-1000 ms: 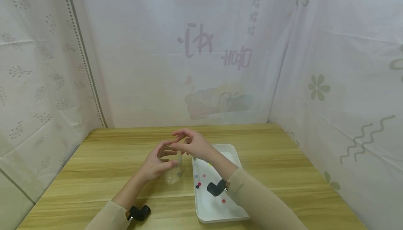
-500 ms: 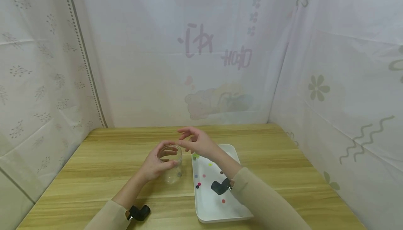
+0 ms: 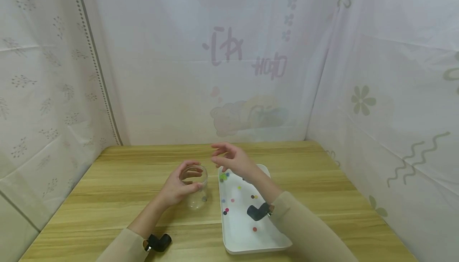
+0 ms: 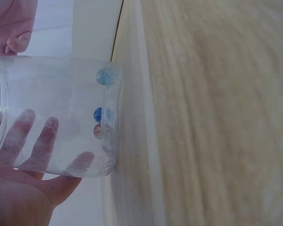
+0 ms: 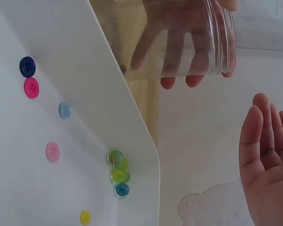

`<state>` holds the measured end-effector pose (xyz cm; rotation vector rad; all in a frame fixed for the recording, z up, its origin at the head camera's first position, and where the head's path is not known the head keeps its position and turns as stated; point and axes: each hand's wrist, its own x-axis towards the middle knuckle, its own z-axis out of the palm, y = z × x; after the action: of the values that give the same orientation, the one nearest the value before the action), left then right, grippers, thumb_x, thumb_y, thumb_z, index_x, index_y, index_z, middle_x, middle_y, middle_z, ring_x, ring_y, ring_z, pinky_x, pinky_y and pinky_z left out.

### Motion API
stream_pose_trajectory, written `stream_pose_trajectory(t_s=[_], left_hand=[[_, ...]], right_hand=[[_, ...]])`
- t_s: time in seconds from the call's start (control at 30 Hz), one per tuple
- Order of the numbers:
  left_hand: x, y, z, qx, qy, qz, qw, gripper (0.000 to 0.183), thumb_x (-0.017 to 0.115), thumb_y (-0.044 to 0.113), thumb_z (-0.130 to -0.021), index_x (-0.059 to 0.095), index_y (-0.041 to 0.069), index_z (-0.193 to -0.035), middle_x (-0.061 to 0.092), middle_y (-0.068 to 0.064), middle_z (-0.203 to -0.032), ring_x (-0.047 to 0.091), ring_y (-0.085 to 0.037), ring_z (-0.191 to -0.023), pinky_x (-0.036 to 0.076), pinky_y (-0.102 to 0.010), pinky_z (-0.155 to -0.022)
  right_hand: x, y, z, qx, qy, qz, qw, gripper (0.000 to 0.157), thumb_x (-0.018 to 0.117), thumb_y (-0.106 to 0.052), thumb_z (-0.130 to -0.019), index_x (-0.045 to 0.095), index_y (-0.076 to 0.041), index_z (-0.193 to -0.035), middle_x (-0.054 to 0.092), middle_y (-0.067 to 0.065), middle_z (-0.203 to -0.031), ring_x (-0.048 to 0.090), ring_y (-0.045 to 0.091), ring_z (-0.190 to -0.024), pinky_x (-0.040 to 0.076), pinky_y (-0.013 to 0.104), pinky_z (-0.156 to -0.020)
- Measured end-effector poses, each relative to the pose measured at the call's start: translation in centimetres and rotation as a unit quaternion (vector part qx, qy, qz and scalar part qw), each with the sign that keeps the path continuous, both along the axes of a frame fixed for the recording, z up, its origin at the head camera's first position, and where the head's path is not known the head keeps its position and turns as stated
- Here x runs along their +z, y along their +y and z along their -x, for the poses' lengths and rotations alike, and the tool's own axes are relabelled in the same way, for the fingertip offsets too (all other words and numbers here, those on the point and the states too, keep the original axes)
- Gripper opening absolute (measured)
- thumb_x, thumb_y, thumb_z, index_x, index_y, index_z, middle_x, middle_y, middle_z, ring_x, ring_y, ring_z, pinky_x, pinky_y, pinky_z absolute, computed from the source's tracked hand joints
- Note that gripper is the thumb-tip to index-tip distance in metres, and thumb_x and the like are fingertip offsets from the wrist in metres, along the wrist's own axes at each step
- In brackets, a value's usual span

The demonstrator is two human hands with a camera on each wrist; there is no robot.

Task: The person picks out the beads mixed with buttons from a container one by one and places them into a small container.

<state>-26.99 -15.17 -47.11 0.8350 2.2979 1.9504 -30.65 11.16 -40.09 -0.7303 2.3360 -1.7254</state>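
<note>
In the head view, my left hand (image 3: 175, 186) grips a clear plastic jar (image 3: 195, 201) that stands upright on the table, fingers and thumb around its upper part. Three marbles, a teal one (image 4: 104, 76), a blue one (image 4: 98, 114) and a brownish one (image 4: 98, 131), lie at the jar's bottom in the left wrist view. My right hand (image 3: 236, 162) hovers right of the jar's mouth, over the far end of a white tray (image 3: 238, 240). Its fingers are loosely bent and nothing shows between them. Green marbles (image 5: 118, 175) and a blue-green marble (image 5: 122, 189) sit in the tray's corner.
Several buttons are scattered in the tray, among them a navy button (image 5: 27, 67), a bright pink button (image 5: 31, 88) and a yellow button (image 5: 85, 217). The wooden table (image 3: 118, 198) is bordered by a patterned white curtain (image 3: 172, 94) behind and at both sides.
My right hand has moved from the jar's mouth rightward to above the tray's far end, uncovering the marbles in that corner. My left hand and the jar have stayed in place.
</note>
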Motion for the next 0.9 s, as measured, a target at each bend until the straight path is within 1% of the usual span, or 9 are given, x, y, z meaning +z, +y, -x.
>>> stream_pose_trajectory(t_s=[0.07, 0.13, 0.2, 0.4, 0.47, 0.67, 0.87, 0.9], left_hand=[[0.0, 0.0, 0.0, 0.001, 0.000, 0.000, 1.0000, 0.064, 0.081, 0.014, -0.095, 0.051, 0.008, -0.151, 0.062, -0.031, -0.145, 0.060, -0.059, -0.135, 0.060, -0.061, -0.103], [0.0, 0.0, 0.0, 0.002, 0.000, 0.002, 1.0000, 0.064, 0.082, 0.014, -0.095, 0.051, 0.008, -0.151, 0.063, -0.030, -0.145, 0.061, -0.056, -0.135, 0.060, -0.061, -0.103], [-0.1, 0.0, 0.0, 0.005, 0.000, 0.004, 1.0000, 0.063, 0.082, 0.014, -0.095, 0.051, 0.009, -0.150, 0.063, -0.030, -0.145, 0.062, -0.054, -0.134, 0.060, -0.061, -0.103], [-0.2, 0.0, 0.1, 0.011, 0.004, 0.006, 0.9999, 0.064, 0.082, 0.014, -0.094, 0.052, 0.009, -0.150, 0.064, -0.030, -0.143, 0.063, -0.054, -0.134, 0.059, -0.062, -0.105], [-0.2, 0.1, 0.1, 0.011, 0.004, 0.005, 0.9999, 0.064, 0.082, 0.014, -0.094, 0.052, 0.009, -0.150, 0.064, -0.030, -0.143, 0.063, -0.055, -0.133, 0.058, -0.062, -0.105], [-0.2, 0.1, 0.0, 0.011, 0.007, 0.004, 0.9999, 0.064, 0.082, 0.013, -0.094, 0.052, 0.008, -0.150, 0.064, -0.031, -0.142, 0.063, -0.053, -0.132, 0.057, -0.062, -0.106], [-0.2, 0.0, 0.0, 0.010, 0.005, 0.006, 0.9999, 0.065, 0.082, 0.014, -0.094, 0.052, 0.008, -0.150, 0.063, -0.032, -0.143, 0.063, -0.052, -0.133, 0.059, -0.059, -0.104], [-0.2, 0.0, 0.0, 0.009, 0.004, 0.005, 0.9999, 0.064, 0.082, 0.014, -0.094, 0.052, 0.008, -0.150, 0.063, -0.032, -0.143, 0.063, -0.052, -0.133, 0.058, -0.060, -0.104]], right_hand=[[0.0, 0.3, 0.0, 0.000, 0.000, 0.007, 1.000, 0.051, 0.075, -0.026, -0.104, 0.061, -0.017, -0.153, 0.072, 0.013, -0.132, 0.076, 0.037, -0.104, 0.062, 0.030, -0.078], [-0.2, 0.6, 0.0, 0.000, 0.000, 0.013, 1.000, 0.051, 0.075, -0.025, -0.104, 0.062, -0.016, -0.153, 0.072, 0.014, -0.132, 0.075, 0.041, -0.106, 0.062, 0.030, -0.078], [-0.4, 1.0, 0.2, -0.002, 0.001, 0.016, 1.000, 0.051, 0.075, -0.025, -0.104, 0.062, -0.015, -0.152, 0.072, 0.014, -0.131, 0.075, 0.041, -0.105, 0.062, 0.030, -0.078], [-0.8, 2.0, 0.2, -0.016, -0.002, 0.025, 1.000, 0.049, 0.075, -0.024, -0.105, 0.062, -0.014, -0.151, 0.070, 0.019, -0.133, 0.071, 0.053, -0.107, 0.061, 0.030, -0.078], [-0.9, 2.4, 0.2, -0.021, -0.001, 0.023, 1.000, 0.049, 0.075, -0.023, -0.105, 0.062, -0.014, -0.151, 0.069, 0.019, -0.134, 0.070, 0.054, -0.107, 0.061, 0.029, -0.078], [-1.0, 3.4, 0.3, -0.035, 0.001, 0.018, 0.999, 0.047, 0.075, -0.022, -0.105, 0.063, -0.015, -0.150, 0.070, 0.013, -0.129, 0.069, 0.052, -0.102, 0.061, 0.030, -0.078], [-0.9, 4.1, 0.3, -0.041, -0.003, 0.019, 0.999, 0.047, 0.075, -0.021, -0.105, 0.063, -0.013, -0.149, 0.069, 0.012, -0.126, 0.071, 0.044, -0.095, 0.060, 0.028, -0.075], [-0.9, 4.2, 0.3, -0.041, -0.003, 0.019, 0.999, 0.047, 0.075, -0.021, -0.105, 0.063, -0.013, -0.149, 0.069, 0.012, -0.125, 0.071, 0.042, -0.095, 0.060, 0.028, -0.075]])
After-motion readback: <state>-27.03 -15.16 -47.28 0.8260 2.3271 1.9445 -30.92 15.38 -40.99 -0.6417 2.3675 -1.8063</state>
